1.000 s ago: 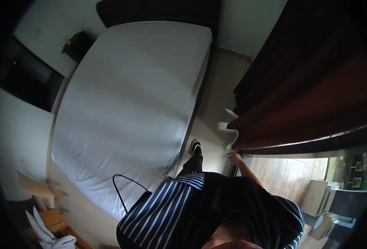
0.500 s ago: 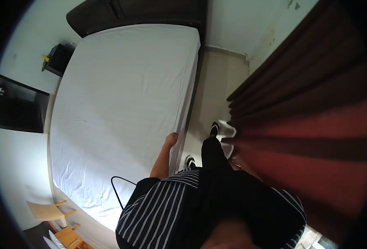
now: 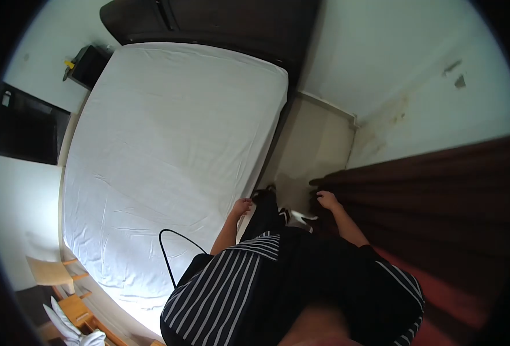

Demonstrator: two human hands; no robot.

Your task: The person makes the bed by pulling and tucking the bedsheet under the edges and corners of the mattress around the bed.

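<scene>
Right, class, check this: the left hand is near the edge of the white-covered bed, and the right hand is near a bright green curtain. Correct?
The colour is wrong: the head view shows that the curtain is dark reddish-brown. The left hand is near the edge of the white-covered bed, and the right hand near the curtain.

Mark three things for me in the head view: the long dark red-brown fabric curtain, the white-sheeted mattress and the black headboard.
Curtain (image 3: 433,193): head view, on its dark folds.
Mattress (image 3: 174,132): head view, middle of its top.
Headboard (image 3: 237,23): head view, its front face.
</scene>
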